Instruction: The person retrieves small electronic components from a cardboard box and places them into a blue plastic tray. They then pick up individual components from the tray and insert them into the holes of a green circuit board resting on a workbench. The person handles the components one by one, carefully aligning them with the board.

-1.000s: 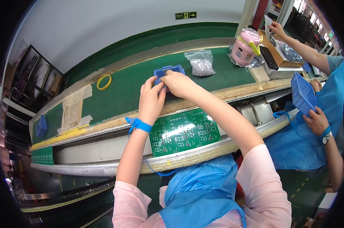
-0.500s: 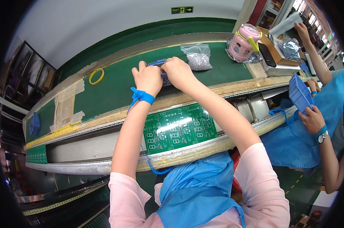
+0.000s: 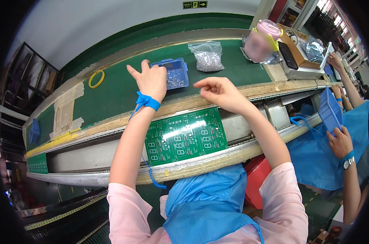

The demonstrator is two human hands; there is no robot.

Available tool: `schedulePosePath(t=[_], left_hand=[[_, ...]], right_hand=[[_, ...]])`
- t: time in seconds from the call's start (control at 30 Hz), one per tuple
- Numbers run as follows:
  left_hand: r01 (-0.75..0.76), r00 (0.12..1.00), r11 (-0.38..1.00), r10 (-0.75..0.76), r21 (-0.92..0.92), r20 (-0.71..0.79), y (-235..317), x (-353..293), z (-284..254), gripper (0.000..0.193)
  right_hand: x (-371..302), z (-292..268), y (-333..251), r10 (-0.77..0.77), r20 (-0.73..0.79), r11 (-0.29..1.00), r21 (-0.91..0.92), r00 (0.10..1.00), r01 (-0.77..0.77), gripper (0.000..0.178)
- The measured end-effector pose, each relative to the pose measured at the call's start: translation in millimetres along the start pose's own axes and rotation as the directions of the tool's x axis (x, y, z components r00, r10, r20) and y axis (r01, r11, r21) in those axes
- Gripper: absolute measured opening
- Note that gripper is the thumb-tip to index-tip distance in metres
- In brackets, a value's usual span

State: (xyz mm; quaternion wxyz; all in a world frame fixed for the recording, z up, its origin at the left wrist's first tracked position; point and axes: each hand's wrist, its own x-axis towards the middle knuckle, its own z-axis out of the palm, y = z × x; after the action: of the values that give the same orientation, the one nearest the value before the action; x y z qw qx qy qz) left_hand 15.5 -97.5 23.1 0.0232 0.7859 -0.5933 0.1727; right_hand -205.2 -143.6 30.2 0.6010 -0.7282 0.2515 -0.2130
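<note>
Blue bin (image 3: pixel 185 73) near the left hand (image 3: pixel 152 82) holds small clear pieces (image 3: pixel 175 80).

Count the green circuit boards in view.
2: a large board near the picture's middle, and a smaller-looking board at the far left. Others may be hidden.

The left grip (image 3: pixel 152 83) hides the left side of the blue plastic bin (image 3: pixel 185 74); the clear pieces (image 3: pixel 175 80) inside are too small to identify; the pink jug (image 3: pixel 259 46) is blurred in front; the co-worker (image 3: pixel 318 166) is cut off at right.
</note>
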Motion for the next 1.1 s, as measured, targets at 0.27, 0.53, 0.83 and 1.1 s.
schedulePosePath(t=[0.27,0.53,0.83,1.1], left_hand=[[-0.325,0.919,0.757,0.112,-0.567,-0.377,-3,-49,-35,0.010],[-0.201,0.951,0.454,0.303,-0.868,-0.062,17,-102,-17,0.032],[-0.238,0.947,0.377,0.295,-0.895,-0.128,25,-103,-6,0.021],[-0.236,0.947,0.366,0.295,-0.900,-0.128,25,-101,-2,0.022]], right_hand=[[-11,-8,23,0.052,0.074,0.986,0.152,0.996,-0.063,0.012],[-16,3,18,0.009,0.079,0.985,0.172,0.997,-0.022,0.013],[-28,9,10,0.097,0.056,0.952,0.288,0.994,-0.109,0.016],[-30,4,11,-0.028,0.054,0.956,0.293,0.998,0.011,0.023]])
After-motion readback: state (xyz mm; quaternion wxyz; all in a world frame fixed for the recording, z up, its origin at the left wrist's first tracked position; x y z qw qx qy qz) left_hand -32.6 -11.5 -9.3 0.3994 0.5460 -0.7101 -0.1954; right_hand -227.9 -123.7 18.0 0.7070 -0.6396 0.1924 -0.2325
